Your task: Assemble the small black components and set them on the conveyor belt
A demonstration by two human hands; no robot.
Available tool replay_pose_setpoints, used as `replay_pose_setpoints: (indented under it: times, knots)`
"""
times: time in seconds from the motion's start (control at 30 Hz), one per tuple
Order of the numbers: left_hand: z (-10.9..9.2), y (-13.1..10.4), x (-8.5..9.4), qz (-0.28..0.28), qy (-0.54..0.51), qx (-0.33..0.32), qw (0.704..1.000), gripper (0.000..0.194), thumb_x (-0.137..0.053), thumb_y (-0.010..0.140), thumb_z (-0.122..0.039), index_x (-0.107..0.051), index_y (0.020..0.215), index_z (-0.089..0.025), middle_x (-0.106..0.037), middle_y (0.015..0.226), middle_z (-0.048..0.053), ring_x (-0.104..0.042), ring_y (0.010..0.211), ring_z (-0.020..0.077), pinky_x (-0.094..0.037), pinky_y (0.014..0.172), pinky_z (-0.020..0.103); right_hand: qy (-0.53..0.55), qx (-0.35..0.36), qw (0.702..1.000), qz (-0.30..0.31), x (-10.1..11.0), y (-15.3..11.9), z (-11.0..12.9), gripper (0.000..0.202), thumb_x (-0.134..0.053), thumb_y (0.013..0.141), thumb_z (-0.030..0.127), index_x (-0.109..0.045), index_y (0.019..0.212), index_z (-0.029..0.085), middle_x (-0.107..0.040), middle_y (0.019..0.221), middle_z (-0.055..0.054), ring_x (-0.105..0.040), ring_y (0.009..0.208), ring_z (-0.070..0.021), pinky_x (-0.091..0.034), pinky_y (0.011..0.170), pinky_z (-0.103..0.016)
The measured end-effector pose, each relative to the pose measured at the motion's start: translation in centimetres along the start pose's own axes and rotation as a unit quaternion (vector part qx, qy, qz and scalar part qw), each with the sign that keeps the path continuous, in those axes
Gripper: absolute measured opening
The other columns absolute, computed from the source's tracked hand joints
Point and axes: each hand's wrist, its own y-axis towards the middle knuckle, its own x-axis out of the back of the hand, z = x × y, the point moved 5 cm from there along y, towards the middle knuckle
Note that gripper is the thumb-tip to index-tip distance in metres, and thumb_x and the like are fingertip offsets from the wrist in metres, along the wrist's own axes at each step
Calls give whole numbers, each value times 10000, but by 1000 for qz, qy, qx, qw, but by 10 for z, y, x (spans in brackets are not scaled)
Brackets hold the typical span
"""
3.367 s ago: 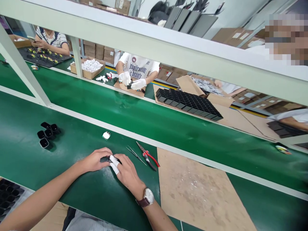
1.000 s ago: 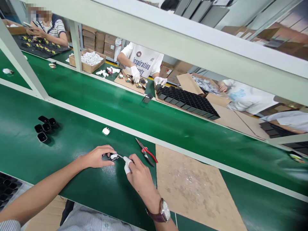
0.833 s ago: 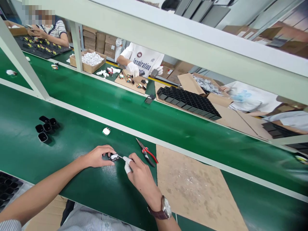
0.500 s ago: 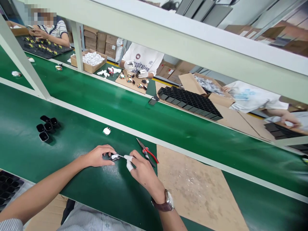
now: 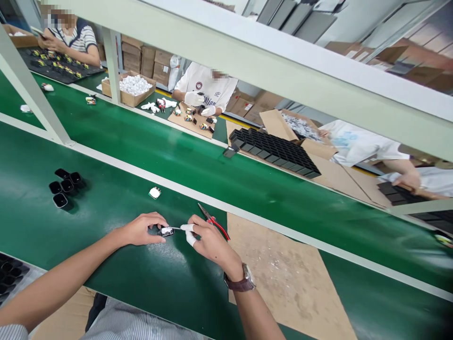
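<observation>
While a cluster of black cups [image 5: 67, 189] sits at ten o'clock from the small black case [image 5: 167, 232], the left hand [image 5: 146, 230] lies at the case's nine o'clock, thumb and fingers pinching its left end. Between eleven and twelve, apart from the case, is a little white-topped circuit board [image 5: 155, 192]. The case shows white on top and is over the green table [image 5: 152, 283]. Tweezers [image 5: 177, 228] reach its three o'clock side; I cannot tell whether they touch. White-covered fingers of the right hand [image 5: 207, 243] pinch the tweezers. Beyond, at three o'clock, lie red-handled pliers [image 5: 211, 220], partly hidden by that hand. A cardboard sheet [image 5: 279, 269] spreads between three and four.
</observation>
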Motion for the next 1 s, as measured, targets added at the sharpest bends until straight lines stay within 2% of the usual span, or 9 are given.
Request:
replay_pose_setpoints:
  times: [0.13,0.3,0.77,0.87,1.0]
  knots:
    - [-1,1,0,-2,-3,-5,1000,297,-817,842,-306,-754,1116,-212,-750,1074,70,-684,977,209,-533,866,314,11,17,1000,8,1,3,-3,270,-525,947,107,-741,1071,212,-660,970,-32,-611,721,-116,-459,653,-230]
    - [-2,1,0,0,-9,-7,1000,294,-814,846,-301,-752,1116,-203,-750,1081,82,-683,986,215,-537,868,321,29,10,999,14,0,4,-2,276,-508,946,96,-740,1049,203,-653,971,-31,-595,713,-115,-446,638,-228]
    - [1,0,0,-5,-1,-6,1000,316,-823,840,-318,-749,1127,-209,-749,1065,78,-675,971,216,-532,865,330,56,45,997,-10,-4,10,10,307,-516,954,88,-739,1123,215,-658,962,-34,-623,732,-124,-464,620,-229]
    - [0,-1,0,-7,4,-13,1000,316,-819,842,-326,-746,1126,-211,-751,1069,79,-676,971,218,-538,863,335,25,47,999,-7,-4,7,10,291,-520,955,81,-736,1100,212,-661,976,-32,-616,721,-116,-449,611,-230]
    - [0,0,0,-10,9,-18,1000,318,-815,843,-328,-742,1129,-212,-750,1059,76,-677,971,218,-541,868,336,-88,73,993,-12,-5,4,19,222,-532,947,66,-717,904,181,-652,971,-48,-591,753,-141,-428,616,-268]
